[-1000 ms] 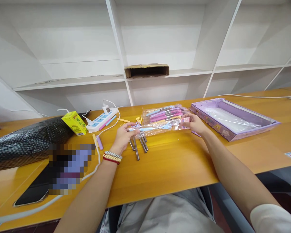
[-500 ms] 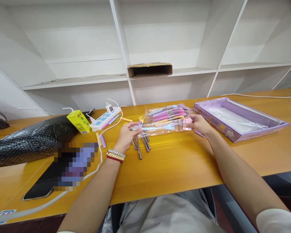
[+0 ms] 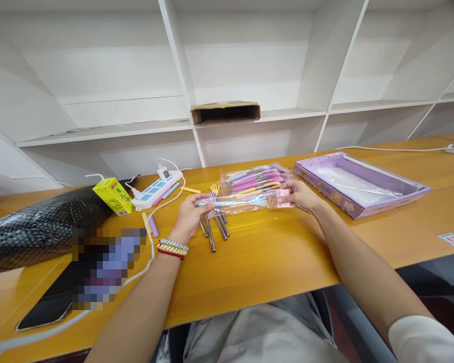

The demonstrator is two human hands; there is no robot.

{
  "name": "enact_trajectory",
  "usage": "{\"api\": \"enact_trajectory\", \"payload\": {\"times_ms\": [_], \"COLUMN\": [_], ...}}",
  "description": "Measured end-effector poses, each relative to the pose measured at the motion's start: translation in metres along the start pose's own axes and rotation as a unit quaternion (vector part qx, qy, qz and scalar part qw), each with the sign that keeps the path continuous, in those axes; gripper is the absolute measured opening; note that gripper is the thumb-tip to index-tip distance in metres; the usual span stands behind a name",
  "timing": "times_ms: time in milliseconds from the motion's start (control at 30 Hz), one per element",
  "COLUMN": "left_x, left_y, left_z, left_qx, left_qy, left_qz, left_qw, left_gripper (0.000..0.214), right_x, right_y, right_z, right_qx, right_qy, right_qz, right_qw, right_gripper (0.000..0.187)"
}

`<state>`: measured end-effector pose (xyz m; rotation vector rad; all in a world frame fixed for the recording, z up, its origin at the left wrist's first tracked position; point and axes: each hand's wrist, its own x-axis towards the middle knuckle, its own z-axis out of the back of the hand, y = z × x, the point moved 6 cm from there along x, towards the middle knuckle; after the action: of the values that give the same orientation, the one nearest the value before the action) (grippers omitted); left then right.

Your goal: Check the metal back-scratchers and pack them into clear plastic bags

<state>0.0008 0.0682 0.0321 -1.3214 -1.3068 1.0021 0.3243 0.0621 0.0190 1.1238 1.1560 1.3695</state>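
A light-blue back scratcher (image 3: 238,202) in a clear plastic bag is stretched level between my two hands above the table. My left hand (image 3: 189,216) pinches its left end, thumb on top. At the other end, my right hand (image 3: 301,195) grips the bag by its pink label (image 3: 283,198). Beneath and beside my left hand lie several loose metal rods (image 3: 211,236), some with hand-shaped heads such as a yellow one (image 3: 214,188); the bag partly covers them. Just behind is a pile of bagged back scratchers (image 3: 255,176) in pink, blue and yellow.
To the right sits an open purple box (image 3: 357,209) with clear plastic inside. On the left are a power strip (image 3: 157,191), coloured tubes (image 3: 153,225), a yellow drink carton (image 3: 113,196), a black wrapped bundle (image 3: 49,219) and a phone (image 3: 47,297). A white cable (image 3: 151,254) crosses the table.
The camera view has turned slightly to the right, so everything appears further left. Both hands keep hold of the bagged back scratcher, with little other movement.
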Motion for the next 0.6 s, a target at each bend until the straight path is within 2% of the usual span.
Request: {"api": "enact_trajectory", "payload": {"times_ms": [300,600], "left_x": [-0.0005,0.0007], "left_y": [0.0009,0.0041], "left_z": [-0.0013,0.0002], "left_qx": [-0.011,0.0], "left_qy": [-0.006,0.007], "left_qz": [0.001,0.0], "left_qw": [1.0,1.0], "left_gripper": [0.044,0.046], "right_x": [-0.0044,-0.003], "right_y": [0.0088,0.0], "right_z": [-0.0016,-0.0012], "right_qx": [0.043,-0.031], "right_qy": [-0.032,-0.04], "right_qz": [0.019,0.029], "right_qw": [0.998,0.998], "right_gripper": [0.042,0.036]}}
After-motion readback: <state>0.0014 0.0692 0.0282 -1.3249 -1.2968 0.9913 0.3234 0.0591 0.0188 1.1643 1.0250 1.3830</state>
